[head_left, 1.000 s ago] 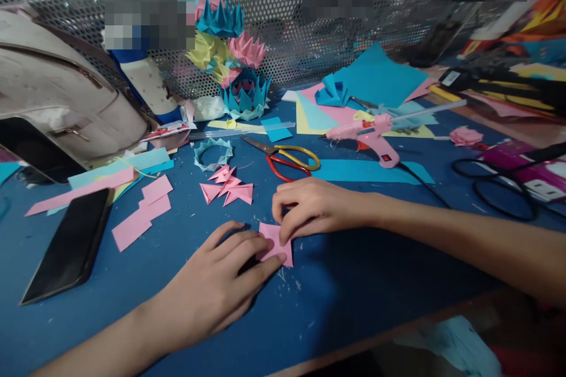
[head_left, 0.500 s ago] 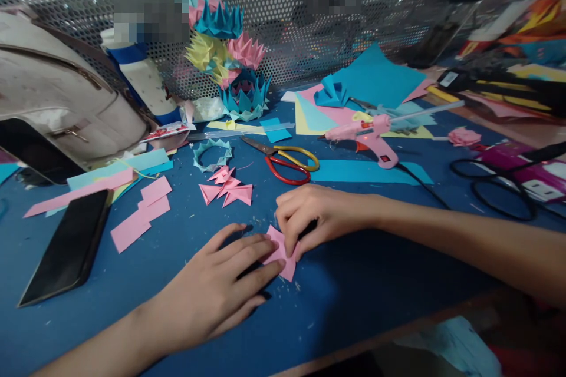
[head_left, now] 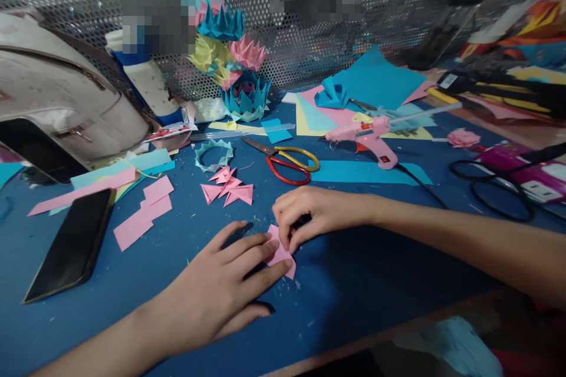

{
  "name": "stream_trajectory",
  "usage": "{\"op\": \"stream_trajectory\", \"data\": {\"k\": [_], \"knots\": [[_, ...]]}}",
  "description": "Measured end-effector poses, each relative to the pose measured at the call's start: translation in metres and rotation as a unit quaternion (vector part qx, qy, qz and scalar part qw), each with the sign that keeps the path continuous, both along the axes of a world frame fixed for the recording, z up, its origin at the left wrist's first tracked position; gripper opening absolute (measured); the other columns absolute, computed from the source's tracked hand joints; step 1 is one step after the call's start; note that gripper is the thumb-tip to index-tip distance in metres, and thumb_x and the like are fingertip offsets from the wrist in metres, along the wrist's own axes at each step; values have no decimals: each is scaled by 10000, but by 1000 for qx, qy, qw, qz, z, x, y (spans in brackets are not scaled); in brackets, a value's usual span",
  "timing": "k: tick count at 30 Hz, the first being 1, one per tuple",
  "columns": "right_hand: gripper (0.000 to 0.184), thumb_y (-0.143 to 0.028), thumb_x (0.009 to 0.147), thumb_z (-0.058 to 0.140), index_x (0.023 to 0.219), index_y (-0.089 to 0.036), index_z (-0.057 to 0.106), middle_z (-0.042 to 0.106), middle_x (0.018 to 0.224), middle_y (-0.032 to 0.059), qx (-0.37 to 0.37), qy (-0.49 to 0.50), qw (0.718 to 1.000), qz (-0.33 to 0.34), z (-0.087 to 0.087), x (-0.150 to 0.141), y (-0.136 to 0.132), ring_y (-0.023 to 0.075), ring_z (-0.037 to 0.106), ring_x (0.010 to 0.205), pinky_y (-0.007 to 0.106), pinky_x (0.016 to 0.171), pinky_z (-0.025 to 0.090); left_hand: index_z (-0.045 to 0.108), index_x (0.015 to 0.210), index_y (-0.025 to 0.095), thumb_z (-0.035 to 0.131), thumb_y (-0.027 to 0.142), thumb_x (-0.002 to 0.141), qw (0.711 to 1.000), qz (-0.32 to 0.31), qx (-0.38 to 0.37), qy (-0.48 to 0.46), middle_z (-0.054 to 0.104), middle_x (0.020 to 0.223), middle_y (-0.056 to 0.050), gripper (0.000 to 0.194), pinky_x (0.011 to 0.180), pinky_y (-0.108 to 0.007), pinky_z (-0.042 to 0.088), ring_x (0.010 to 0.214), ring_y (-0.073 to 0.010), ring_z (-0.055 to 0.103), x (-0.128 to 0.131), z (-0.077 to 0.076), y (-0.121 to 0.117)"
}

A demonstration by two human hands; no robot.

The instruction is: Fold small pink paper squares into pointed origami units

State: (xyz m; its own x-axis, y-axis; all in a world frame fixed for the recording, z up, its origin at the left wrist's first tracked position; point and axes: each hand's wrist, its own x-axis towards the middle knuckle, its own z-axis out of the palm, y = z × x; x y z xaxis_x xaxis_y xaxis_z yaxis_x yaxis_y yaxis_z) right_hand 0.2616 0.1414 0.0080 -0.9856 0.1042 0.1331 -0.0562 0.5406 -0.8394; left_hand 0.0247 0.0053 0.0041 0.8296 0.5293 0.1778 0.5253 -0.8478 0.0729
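Note:
A small piece of pink paper (head_left: 279,258) lies on the blue table top under both my hands, partly covered by the fingers. My left hand (head_left: 230,283) is spread flat, its fingertips pressing on the paper's left and lower parts. With thumb and forefinger pinched together, my right hand (head_left: 305,218) grips the paper's right edge. Beyond the hands are several folded pink paper points (head_left: 229,185) in a small pile. Behind them sits a light blue paper ring (head_left: 214,155) with pointed edges. Scissors (head_left: 287,160) with one red and one yellow handle lie partly open nearby.
A pink glue gun (head_left: 365,136) rests on a blue paper strip (head_left: 411,173), its cord running right. Pink paper pieces (head_left: 144,215) and a black phone (head_left: 71,247) lie left. A paper stack (head_left: 245,94), bottle (head_left: 150,82) and bag (head_left: 57,82) stand behind.
My right thumb and forefinger have shifted slightly left along the paper's edge. The left fingers have slid a little to the right across it. The view has turned slightly.

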Motion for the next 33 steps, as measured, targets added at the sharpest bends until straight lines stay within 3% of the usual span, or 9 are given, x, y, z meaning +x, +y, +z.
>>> {"op": "stream_trajectory", "data": {"k": [7, 14, 23, 33], "knots": [[299, -420, 920, 690, 835, -152, 791, 588, 805, 28, 1, -9, 999, 31, 3, 5, 8, 118, 589, 810, 218, 747, 453, 469, 1491, 271, 423, 444, 1070, 1000, 0, -15, -7, 574, 1353, -96, 458, 1190, -550, 265, 1332, -282, 492, 0, -1, -2], [339, -430, 979, 610, 853, -149, 752, 672, 880, 51, 33, -23, 999, 11, 5, 2, 2, 140, 607, 893, 241, 811, 453, 471, 1492, 269, 474, 448, 1051, 1000, -9, -4, -4, 563, 1349, -111, 477, 1183, -571, 288, 1311, -293, 502, 1, 0, 0], [248, -380, 971, 627, 868, -160, 676, 630, 839, 9, 106, -54, 989, -87, 1, -2, -14, 134, 584, 821, 236, 689, 375, 454, 1503, 312, 450, 450, 1061, 1000, -7, 4, 2, 539, 1346, -111, 463, 1155, -586, 319, 1296, -288, 495, 2, 0, -1], [231, -354, 996, 584, 881, -162, 640, 609, 869, 10, 196, -42, 976, -84, -4, -2, -20, 144, 519, 799, 274, 694, 326, 449, 1502, 229, 448, 422, 1061, 1000, 3, -17, -6, 568, 1332, -103, 482, 1176, -578, 309, 1280, -285, 505, 3, 0, -1]]}}
